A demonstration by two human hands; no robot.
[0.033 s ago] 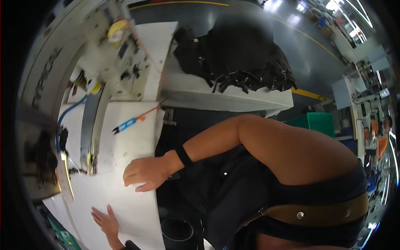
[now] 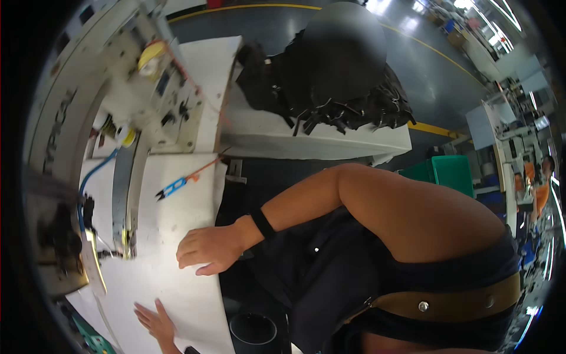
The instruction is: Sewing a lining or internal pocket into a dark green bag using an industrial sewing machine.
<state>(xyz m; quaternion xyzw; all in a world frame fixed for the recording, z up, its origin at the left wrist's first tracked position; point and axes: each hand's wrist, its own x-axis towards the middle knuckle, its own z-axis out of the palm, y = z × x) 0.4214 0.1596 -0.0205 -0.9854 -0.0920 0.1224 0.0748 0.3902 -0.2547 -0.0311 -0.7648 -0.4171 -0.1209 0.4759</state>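
Note:
The white worktop point(image 2: 171, 218) of a sewing machine point(image 2: 76, 100) lies under both hands. My right hand point(image 2: 213, 251), with a black band on its wrist, rests there with bent fingers and the thumb apart; no object shows in it. Lower in the picture, my left hand point(image 2: 158, 323) lies open by the worktop's edge, fingers spread and slightly blurred. Blue thread snips point(image 2: 172, 187) with dark tips and an orange cord lie on the worktop, away from both hands. The needle area point(image 2: 128, 241) is lit, and I see no cloth under it.
A pile of black fabric pieces point(image 2: 348, 88) with straps and metal bits covers a white bench point(image 2: 330, 144). Dark fabric point(image 2: 315, 265) lies below my right arm, near a round black container point(image 2: 253, 328). A green bin point(image 2: 451, 176) stands behind. People in orange are far off.
The view has shifted slightly, so the machine, snips and bench appear a little lower or further left. Both hands keep nearly the same pose, a touch further from the needle area.

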